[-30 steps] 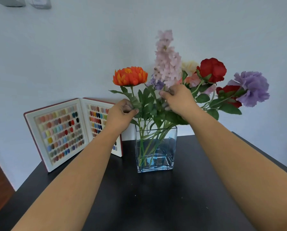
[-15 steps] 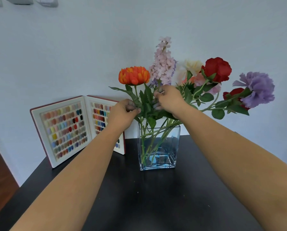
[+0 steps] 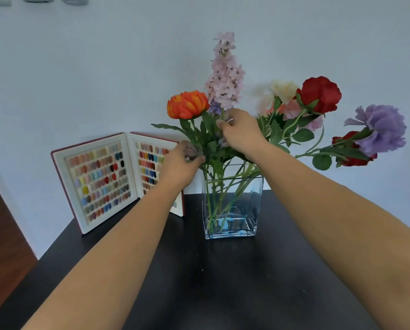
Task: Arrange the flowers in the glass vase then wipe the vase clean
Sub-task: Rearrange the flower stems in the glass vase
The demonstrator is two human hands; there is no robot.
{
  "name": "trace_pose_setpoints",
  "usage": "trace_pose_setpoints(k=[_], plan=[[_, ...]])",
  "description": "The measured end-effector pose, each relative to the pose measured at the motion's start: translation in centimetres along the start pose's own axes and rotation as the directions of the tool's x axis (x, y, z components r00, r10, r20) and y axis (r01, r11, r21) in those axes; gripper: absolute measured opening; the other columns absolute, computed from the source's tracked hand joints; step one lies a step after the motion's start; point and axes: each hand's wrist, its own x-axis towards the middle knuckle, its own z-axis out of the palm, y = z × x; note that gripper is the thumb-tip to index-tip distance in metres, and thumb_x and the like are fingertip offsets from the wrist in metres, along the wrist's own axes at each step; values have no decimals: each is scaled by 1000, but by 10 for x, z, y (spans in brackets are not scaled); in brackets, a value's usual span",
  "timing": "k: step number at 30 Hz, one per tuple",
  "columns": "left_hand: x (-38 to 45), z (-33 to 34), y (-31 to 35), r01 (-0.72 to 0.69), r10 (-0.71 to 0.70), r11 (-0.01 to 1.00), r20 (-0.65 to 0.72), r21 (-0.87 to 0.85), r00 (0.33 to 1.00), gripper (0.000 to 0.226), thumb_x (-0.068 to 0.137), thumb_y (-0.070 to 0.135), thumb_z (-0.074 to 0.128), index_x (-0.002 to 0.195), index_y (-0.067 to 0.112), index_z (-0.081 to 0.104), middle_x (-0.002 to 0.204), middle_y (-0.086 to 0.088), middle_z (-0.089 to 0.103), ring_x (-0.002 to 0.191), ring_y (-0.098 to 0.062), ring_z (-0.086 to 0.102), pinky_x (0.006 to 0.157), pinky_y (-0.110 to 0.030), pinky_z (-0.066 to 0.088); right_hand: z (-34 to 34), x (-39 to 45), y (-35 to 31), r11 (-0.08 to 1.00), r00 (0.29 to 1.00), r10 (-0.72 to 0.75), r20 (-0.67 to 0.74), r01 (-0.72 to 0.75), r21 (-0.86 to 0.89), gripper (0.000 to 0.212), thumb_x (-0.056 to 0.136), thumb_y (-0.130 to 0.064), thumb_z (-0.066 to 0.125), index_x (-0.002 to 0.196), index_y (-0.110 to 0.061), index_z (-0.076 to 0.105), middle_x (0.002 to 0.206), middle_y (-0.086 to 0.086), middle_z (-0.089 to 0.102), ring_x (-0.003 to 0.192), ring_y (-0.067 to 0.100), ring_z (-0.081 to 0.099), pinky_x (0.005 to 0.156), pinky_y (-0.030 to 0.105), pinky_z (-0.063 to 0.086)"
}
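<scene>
In the frame centre the glass vase [image 3: 232,206] stands on the black table [image 3: 223,282]. Left hand [image 3: 179,166] pinches leaves at the orange flower [image 3: 187,104] stem; right hand [image 3: 240,133] is closed around the lilac spike [image 3: 225,75] stem, fingertips partly hidden by foliage.

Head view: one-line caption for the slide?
Both hands, left hand and right hand, adjust flower stems in a square glass vase on a black table.

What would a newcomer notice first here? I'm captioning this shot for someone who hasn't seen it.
A bright bouquet fans out of a square glass vase at mid-table, the orange bloom leftmost. Both hands, left hand and right hand, pinch stems above its rim. An open colour-sample book stands at left.
</scene>
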Motion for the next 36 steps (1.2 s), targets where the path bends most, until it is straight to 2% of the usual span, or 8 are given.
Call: trace_pose_setpoints(k=[5,9,12,19,24,30,34,36], plan=[[-6,12,2,-22,21,999,23,43,1000,27,87,30,65,102,30,43,105,-2,71,91,-19,63,79,-33,46,0,-2,5,999,997,-41,-60,40,-14,7,96,-21,51,90,-17,53,84,16,69,59,24,68,66,40,60],[-6,10,3,-16,13,997,45,75,999,26,89,29,63,102,32,42,108,-3,70,102,-27,63,96,-49,43,-7,2,9,985,988,18,-155,9,173,8,97,-16,51,94,-10,55,70,6,65,41,8,59,45,20,50],[-6,10,6,-26,21,985,30,170,999,26,89,31,63,100,35,39,109,0,70,105,-29,61,98,-53,39,-9,6,10,986,978,-6,-211,40,159,13,96,-15,50,83,-15,51,74,8,65,42,9,59,44,21,51],[-4,3,5,-9,-1,988,66,155,998,24,88,28,65,101,32,45,105,2,73,102,-26,63,93,-44,42,-3,1,15,990,980,-132,-147,138,27,7,97,-20,49,93,-15,49,74,6,67,62,26,68,62,40,59],[0,-5,6,7,-12,995,56,96,998,21,87,29,67,102,28,52,94,8,72,102,-20,63,89,-40,45,5,-3,34,990,989,-130,-75,133,38,19,98,-21,51,116,-23,48,75,2,67,48,5,62,48,19,50],[-1,-16,25,-73,65,997,-220,-29,973,66,67,42,80,120,27,44,114,9,59,111,-18,57,99,-46,44,17,-14,56,995,999,-45,11,43,95,11,97,-13,53,88,-18,48,72,8,66,47,12,62,51,28,55],[-7,-21,53,-248,234,968,-505,41,831,80,61,38,76,130,29,37,128,4,38,116,-17,47,95,-45,43,13,-13,52,994,1000,-14,15,13,110,13,93,-14,59,81,-17,56,58,-3,68,47,11,64,46,20,50],[-9,-22,67,-301,346,938,-524,173,778,77,60,38,72,130,36,39,132,4,37,120,-19,41,92,-40,36,10,-12,51,996,1000,-13,19,11,87,3,90,-12,63,87,-11,65,76,6,74,68,25,71,59,32,58]])
